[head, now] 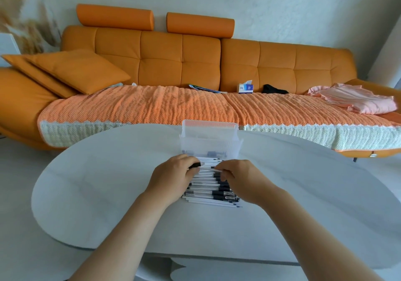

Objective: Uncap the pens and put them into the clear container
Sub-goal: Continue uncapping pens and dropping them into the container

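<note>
L fingers [187, 159]: curled, clamped round black end of 1 pen [206, 165].
R fingers [223, 169]: curled, pinching other end of same pen; thumb hidden from me.
Pen held: level btwn both hands, just above the pile, white barrel showing in the gap. I can't tell if the black end is a cap or a grip.
L hand [173, 175]: back up, at left side of pile, forearm bare.
R hand [242, 178]: back up, at right side of pile, covering some pen ends.
Pen pile [208, 192]: many white-barrel pens w/ black sections, lying side by side crosswise to me, on the table. A few at the near edge show bare tips pointing right.
Clear container [209, 138]: upright, ribbed walls, just behind pile, near table's far edge. A few dark bits low inside, too blurred for me to ID.
Table [104, 185]: white, rounded top.
Sofa [173, 57]: orange, behind table, 2 roll headrests on top.
Throw [141, 107]: orange knit w/ cream edge, over the seat.
Cushions [76, 70]: 2, orange, leaning at left end.
Tissue box [246, 87]: on seat, against backrest.
Black item [274, 89]: near the box, to its right; can't ID.
Pink cloth [355, 100]: crumpled, right end of seat.
</note>
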The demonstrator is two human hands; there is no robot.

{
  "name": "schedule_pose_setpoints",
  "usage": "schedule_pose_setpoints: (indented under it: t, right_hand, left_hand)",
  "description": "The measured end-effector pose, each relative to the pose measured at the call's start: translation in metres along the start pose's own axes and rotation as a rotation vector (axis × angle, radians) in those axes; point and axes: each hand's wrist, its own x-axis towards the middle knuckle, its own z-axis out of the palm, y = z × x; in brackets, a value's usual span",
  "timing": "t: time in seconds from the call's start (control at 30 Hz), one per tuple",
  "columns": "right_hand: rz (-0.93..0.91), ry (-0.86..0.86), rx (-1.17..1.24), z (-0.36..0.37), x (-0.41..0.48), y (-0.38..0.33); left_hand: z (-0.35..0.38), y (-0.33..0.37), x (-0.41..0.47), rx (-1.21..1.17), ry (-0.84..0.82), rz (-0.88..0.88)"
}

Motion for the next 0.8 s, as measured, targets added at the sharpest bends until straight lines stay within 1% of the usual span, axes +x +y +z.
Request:
schedule_pose_setpoints:
  t: [0.1, 0.17, 0.3, 0.47, 0.63, 0.8]
  right_hand:
    - [0.063, 0.036, 0.031, -0.003, -0.010, 0.005]
    - [0.100, 0.054, 0.063, -0.005, -0.014, 0.008]
    - [0.140, 0.074, 0.126, -0.007, -0.018, 0.014]
    - [0.135, 0.098, 0.168, -0.008, -0.020, 0.015]
    - [0.113, 0.095, 0.165, -0.009, -0.020, 0.015]
    - [0.102, 0.096, 0.124, -0.010, -0.019, 0.018]
  left_hand:
    - [-0.008, 0.004, -0.005, 0.028, 0.062, -0.075]
    - [-0.011, 0.003, -0.008, 0.025, 0.092, -0.088]
    - [-0.012, 0.002, -0.012, 0.055, 0.031, -0.127]
    - [-0.009, 0.003, -0.010, 0.054, -0.016, -0.127]
    - [-0.004, 0.007, -0.007, 0.010, -0.069, -0.075]
    - [-0.005, 0.012, -0.008, -0.024, -0.088, -0.074]
